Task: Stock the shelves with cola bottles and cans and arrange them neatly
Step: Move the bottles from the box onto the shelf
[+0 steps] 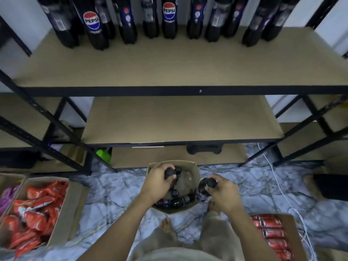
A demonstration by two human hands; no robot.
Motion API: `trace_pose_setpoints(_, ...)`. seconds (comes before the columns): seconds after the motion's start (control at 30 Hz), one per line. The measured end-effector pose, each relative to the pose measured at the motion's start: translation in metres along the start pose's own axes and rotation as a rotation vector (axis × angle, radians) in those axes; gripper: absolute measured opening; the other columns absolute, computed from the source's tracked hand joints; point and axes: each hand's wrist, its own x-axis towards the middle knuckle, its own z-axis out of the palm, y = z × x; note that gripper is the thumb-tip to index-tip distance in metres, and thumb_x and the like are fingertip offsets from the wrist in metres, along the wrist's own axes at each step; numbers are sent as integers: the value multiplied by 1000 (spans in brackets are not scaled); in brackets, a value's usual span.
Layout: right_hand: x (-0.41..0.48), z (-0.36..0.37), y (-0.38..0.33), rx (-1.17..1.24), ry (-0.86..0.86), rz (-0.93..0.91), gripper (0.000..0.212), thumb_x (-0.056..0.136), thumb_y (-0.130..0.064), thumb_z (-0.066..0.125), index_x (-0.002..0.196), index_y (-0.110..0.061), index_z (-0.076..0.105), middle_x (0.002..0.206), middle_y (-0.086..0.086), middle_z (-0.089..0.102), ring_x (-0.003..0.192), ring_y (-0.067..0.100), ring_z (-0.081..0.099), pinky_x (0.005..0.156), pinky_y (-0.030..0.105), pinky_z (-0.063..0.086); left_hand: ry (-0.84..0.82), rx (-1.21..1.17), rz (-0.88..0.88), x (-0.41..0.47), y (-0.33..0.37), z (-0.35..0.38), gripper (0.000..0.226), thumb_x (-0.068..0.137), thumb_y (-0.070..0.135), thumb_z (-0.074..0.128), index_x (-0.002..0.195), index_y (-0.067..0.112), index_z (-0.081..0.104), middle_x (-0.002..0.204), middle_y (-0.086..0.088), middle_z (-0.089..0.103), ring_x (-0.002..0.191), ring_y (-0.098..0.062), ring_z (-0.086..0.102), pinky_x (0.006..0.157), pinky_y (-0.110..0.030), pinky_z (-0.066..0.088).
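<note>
**Both hands gripping cola bottles at the floor box**

The left hand [158, 182] is reaching into the open cardboard box [170, 162], which is standing on the marble-patterned floor [113, 185] in front of the shelving. Its fingers [172, 178] are curling round the top of the first bottle [169, 173], a small dark bottle with a black cap, still inside the box.

The right hand [224, 193] is holding the second bottle [204, 187] at the right rim of the box. Its fingers [216, 180] are closing round the black cap and neck. This bottle is dark, with a partly visible label.

More small bottles [175, 201] are lying and standing in the box, all dark with black caps; one is showing a round red, white and blue logo.

The upper shelf [169, 63] is carrying a row of large bottles [168, 16] along its back edge. They are dark, with blue labels turned in differing directions. The middle shelf [178, 119] is showing a bare brown board.

A box of red cans [271, 232] is sitting at the right, near the person's right arm. A box of orange snack packets [35, 208] is sitting at the left. A white cable [278, 185] is running across the floor at the right.
</note>
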Motion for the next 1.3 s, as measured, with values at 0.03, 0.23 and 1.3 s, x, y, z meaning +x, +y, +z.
trace_pose_setpoints(0.03,-3,-13,-3,-12,-1,-35,19,81,-14,79,92,-28,70,68,-9,64,64,9,59,55,17,41,-1,6,20,-3,12,-5,20,90,26,71,108,32,65,107,8,57,95,-13,60,86,-27,48)
trace_pose_setpoints(0.23,-2,-101,-20,61,123,-215,22,84,-30,80,104,-35,70,66,-10,58,57,4,54,54,16,40,49,9,152,-12,83,-26,17,91,34,69,105,42,61,104,15,55,91,-7,59,84,-32,52)
trace_pose_setpoints(1.3,322,-561,-43,213,555,-501,31,78,-49,71,94,-23,76,81,-3,71,64,9,60,77,32,57,464,5,272,93,324,43,21,91,22,70,108,34,64,101,17,57,92,-3,57,75,-12,44)
